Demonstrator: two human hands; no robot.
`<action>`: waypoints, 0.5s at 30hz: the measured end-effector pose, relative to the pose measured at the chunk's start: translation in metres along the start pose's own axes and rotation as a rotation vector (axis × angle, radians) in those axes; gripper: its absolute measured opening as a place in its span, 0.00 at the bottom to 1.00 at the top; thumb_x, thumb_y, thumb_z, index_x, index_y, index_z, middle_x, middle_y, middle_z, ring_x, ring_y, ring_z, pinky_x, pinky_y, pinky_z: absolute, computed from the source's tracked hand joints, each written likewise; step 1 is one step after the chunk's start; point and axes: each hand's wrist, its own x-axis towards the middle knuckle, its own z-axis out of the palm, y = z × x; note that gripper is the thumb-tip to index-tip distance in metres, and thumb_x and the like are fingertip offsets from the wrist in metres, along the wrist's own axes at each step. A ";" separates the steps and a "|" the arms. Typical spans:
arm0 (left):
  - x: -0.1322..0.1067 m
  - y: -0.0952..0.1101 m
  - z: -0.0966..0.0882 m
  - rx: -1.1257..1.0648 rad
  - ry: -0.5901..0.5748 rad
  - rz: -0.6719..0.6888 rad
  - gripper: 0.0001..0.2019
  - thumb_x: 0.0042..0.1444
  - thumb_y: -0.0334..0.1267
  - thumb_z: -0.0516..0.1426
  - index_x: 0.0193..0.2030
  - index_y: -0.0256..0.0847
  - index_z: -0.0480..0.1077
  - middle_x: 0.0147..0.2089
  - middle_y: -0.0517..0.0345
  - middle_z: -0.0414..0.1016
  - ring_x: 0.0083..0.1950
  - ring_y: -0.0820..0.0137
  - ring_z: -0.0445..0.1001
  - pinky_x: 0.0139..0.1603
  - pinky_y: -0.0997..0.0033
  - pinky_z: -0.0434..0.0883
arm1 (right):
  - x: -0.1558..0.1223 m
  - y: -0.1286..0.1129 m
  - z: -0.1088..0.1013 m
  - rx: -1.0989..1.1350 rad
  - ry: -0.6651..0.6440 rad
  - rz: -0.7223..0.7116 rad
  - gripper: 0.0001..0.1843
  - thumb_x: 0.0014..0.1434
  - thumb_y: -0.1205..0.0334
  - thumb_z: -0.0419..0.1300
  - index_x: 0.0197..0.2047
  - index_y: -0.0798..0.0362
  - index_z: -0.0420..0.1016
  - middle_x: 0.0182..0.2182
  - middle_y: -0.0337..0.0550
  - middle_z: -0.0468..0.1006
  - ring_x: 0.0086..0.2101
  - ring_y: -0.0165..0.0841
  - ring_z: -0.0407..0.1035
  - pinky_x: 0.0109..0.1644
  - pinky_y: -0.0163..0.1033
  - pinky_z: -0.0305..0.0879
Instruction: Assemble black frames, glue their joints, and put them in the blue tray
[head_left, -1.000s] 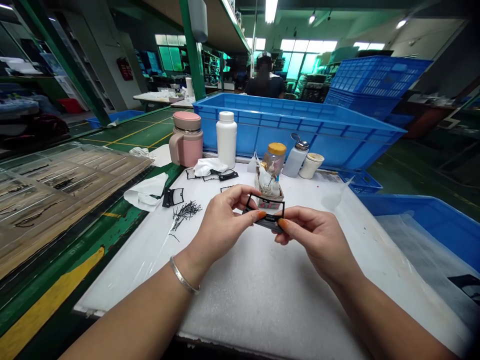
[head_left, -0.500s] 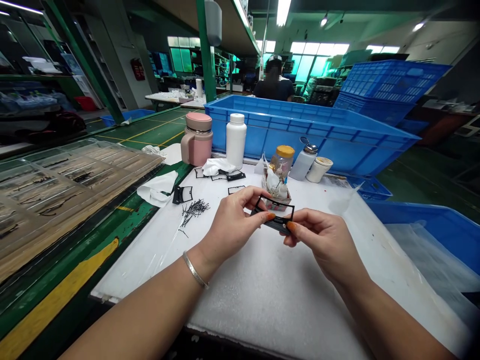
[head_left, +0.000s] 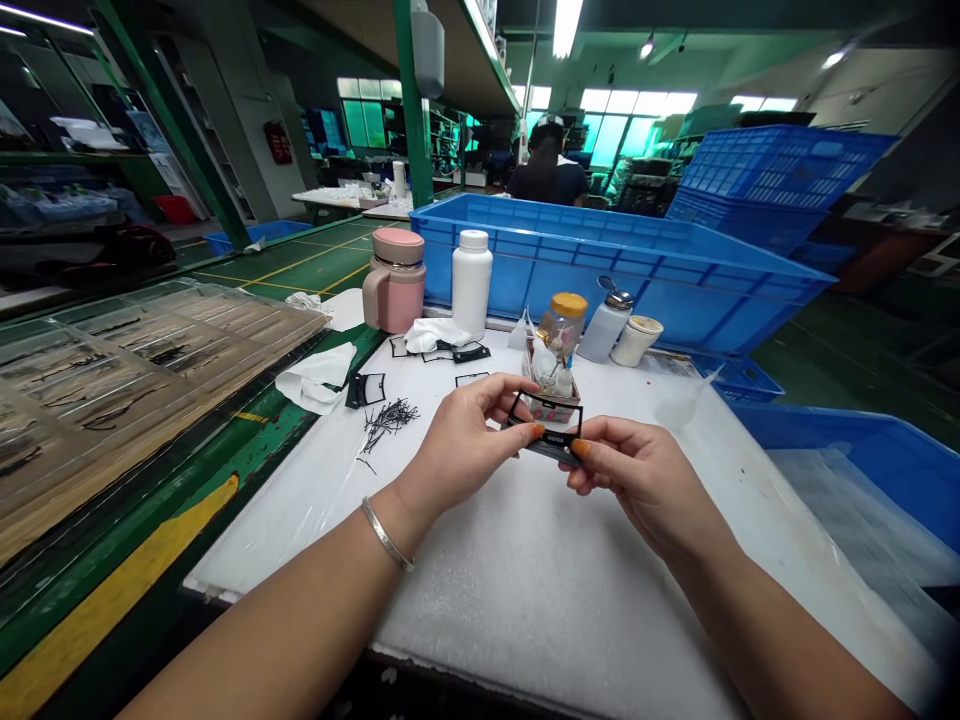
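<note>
A small black plastic frame (head_left: 551, 440) with an open window is held above the white table, tilted toward me. My left hand (head_left: 480, 430) pinches its left end between thumb and fingers. At the right end, the thumb and fingers of my right hand (head_left: 622, 455) grip its lower corner. Beyond my left hand lies a pile of thin black strips (head_left: 390, 424). A similar black frame (head_left: 366, 389) rests just behind that pile, and another black frame (head_left: 471, 352) lies by a white cloth.
Along the back stand a pink mug (head_left: 397, 280), a white bottle (head_left: 472, 284), a yellow-lidded jar (head_left: 564, 318), a pump bottle (head_left: 606, 325) and a small tub (head_left: 637, 341). Behind them is a large blue crate (head_left: 637, 265). A compartmented tray (head_left: 150, 350) lies left; a person (head_left: 549, 165) sits far off.
The black frame has tilted slightly and shifted a little left, showing more of its lower bar. My right hand has moved slightly left with it; both hands keep their hold.
</note>
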 end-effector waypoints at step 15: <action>0.002 0.000 -0.011 0.172 0.148 0.173 0.20 0.51 0.37 0.64 0.51 0.41 0.70 0.40 0.56 0.76 0.42 0.70 0.73 0.45 0.72 0.69 | 0.007 0.009 -0.008 -0.159 0.092 -0.011 0.18 0.47 0.47 0.69 0.29 0.55 0.77 0.22 0.44 0.73 0.25 0.30 0.67 0.27 0.30 0.65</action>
